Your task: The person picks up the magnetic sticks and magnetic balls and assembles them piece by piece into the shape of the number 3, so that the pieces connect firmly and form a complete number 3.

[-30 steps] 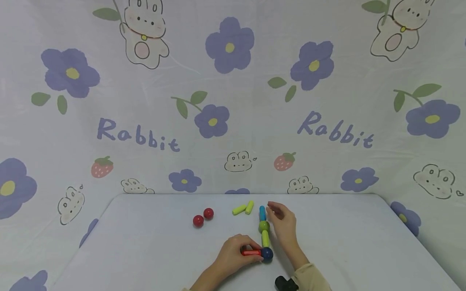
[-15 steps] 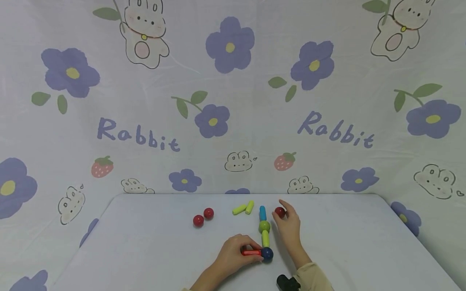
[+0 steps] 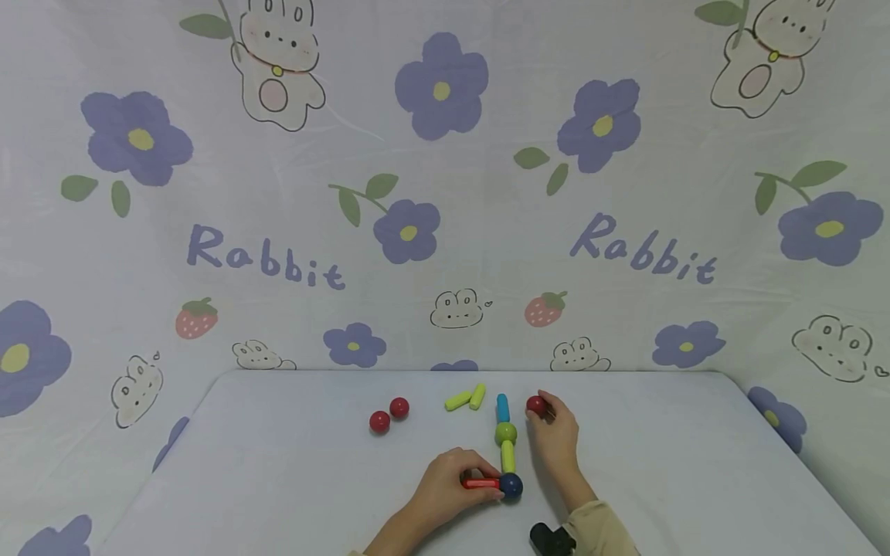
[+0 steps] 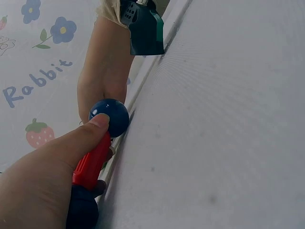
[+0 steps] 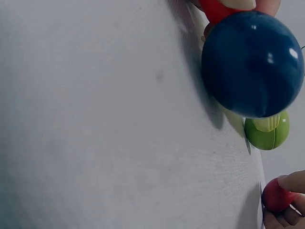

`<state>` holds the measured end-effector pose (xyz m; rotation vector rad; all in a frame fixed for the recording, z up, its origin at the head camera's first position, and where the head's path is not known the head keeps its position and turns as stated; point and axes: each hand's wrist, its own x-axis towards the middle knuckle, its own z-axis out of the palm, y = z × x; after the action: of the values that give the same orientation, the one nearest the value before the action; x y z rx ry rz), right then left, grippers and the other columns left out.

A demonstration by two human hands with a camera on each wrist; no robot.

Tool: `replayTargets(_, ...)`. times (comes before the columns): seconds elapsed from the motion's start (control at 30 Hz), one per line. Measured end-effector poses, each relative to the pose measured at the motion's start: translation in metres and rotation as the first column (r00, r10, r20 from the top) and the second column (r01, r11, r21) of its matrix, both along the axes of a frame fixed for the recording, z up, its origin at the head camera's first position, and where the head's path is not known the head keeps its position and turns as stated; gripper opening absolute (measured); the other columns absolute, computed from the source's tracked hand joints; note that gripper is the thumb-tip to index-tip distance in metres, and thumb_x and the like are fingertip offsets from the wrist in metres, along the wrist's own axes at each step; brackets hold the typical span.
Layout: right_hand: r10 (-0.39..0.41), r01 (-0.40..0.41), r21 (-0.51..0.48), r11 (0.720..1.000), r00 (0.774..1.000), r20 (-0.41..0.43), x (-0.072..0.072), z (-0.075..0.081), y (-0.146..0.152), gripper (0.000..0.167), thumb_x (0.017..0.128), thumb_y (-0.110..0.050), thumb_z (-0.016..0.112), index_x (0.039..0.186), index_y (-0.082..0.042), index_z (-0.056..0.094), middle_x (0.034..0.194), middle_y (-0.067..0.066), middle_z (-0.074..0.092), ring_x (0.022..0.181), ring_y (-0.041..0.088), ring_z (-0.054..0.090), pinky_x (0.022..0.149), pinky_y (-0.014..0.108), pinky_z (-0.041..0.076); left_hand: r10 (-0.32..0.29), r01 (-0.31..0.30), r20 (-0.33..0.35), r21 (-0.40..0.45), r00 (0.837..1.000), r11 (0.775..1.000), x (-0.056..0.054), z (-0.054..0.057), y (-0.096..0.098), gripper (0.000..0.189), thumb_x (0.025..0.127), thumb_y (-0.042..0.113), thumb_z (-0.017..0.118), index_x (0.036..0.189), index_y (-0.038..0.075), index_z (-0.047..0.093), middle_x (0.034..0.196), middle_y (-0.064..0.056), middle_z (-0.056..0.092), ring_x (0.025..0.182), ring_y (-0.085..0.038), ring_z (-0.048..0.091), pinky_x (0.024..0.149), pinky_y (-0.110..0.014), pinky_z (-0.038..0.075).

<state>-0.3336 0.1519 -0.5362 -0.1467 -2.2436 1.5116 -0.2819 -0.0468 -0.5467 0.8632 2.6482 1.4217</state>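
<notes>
Pinching in my left grip point(image 3: 446, 483) the red stick point(image 3: 483, 483), which touches a dark blue ball point(image 3: 511, 486), I hold a red ball point(image 3: 535, 405) pinched in my right grip point(image 3: 558, 440), near the blue stick point(image 3: 503, 408) on the white counter point(image 3: 667, 463).

Head: from well back, forward and down over the bench point(image 3: 278, 479). Left wrist: close, tilted, toward the right forearm point(image 4: 107, 59). Right wrist: close, tilted, along the bench. All share one navy ball point(image 3: 511, 486).
</notes>
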Motion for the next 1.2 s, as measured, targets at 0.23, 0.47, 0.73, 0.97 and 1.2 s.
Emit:
replayTargets(0.23, -0.029, 0.029, 0.009, 1.0, 0.999, -0.015, 0.0, 0.0, 0.003, 0.035, 0.078, 0.004, 0.063, 0.111, 0.005, 0.055, 0.111, 0.025, 0.054, 0.1, 0.034, 0.054, 0.084, 0.037, 0.044, -0.001, 0.001, -0.001, -0.008, 1.0, 1.0, 0.001, 0.001, 0.0, 0.027, 0.069, 0.049, 0.069, 0.091, 0.033, 0.067, 0.078, 0.019, 0.057, 0.068, -0.005, 0.048, 0.059, -0.022, 0.041)
replayTargets(0.47, -0.034, 0.034, -0.02, 0.999, 0.999, -0.019, 0.0, -0.001, 0.005, 0.034, 0.077, 0.003, 0.065, 0.11, 0.005, 0.056, 0.109, 0.024, 0.055, 0.099, 0.032, 0.055, 0.083, 0.036, 0.044, -0.001, -0.001, -0.037, -0.045, 0.999, 0.999, 0.0, 0.003, 0.001, 0.033, 0.067, 0.055, 0.067, 0.091, 0.033, 0.066, 0.076, 0.02, 0.057, 0.066, -0.002, 0.049, 0.059, -0.022, 0.04)
replayTargets(0.73, -0.018, 0.018, -0.021, 1.0, 1.0, -0.009, -0.001, -0.001, 0.007, 0.033, 0.078, 0.001, 0.065, 0.11, 0.004, 0.056, 0.11, 0.023, 0.055, 0.1, 0.031, 0.055, 0.084, 0.036, 0.044, 0.052, -0.059, -0.09, -0.085, 0.995, 0.995, -0.002, 0.013, 0.003, 0.057, 0.063, 0.062, 0.065, 0.11, 0.03, 0.059, 0.091, 0.017, 0.056, 0.074, -0.005, 0.05, 0.061, -0.021, 0.043)
replayTargets(0.97, 0.0, -0.001, -0.018, 1.0, 1.0, -0.019, -0.001, 0.001, 0.01, 0.033, 0.077, 0.001, 0.066, 0.109, 0.004, 0.056, 0.108, 0.023, 0.056, 0.098, 0.031, 0.056, 0.083, 0.035, 0.045, 0.0, -0.007, -0.101, -0.07, 0.995, 0.998, -0.009, 0.019, 0.008, 0.064, 0.067, 0.057, 0.066, 0.122, 0.028, 0.051, 0.112, 0.01, 0.051, 0.087, -0.006, 0.051, 0.071, -0.022, 0.045)
replayTargets(1.2, 0.02, -0.02, -0.021, 1.0, 1.0, 0.005, -0.003, -0.002, 0.013, 0.033, 0.077, 0.0, 0.066, 0.109, 0.003, 0.057, 0.107, 0.022, 0.057, 0.098, 0.031, 0.056, 0.082, 0.035, 0.045, -0.035, 0.023, -0.099, -0.122, 0.994, 0.992, -0.012, 0.018, 0.01, 0.06, 0.067, 0.06, 0.064, 0.119, 0.029, 0.055, 0.104, 0.014, 0.054, 0.086, -0.003, 0.051, 0.071, -0.023, 0.043)
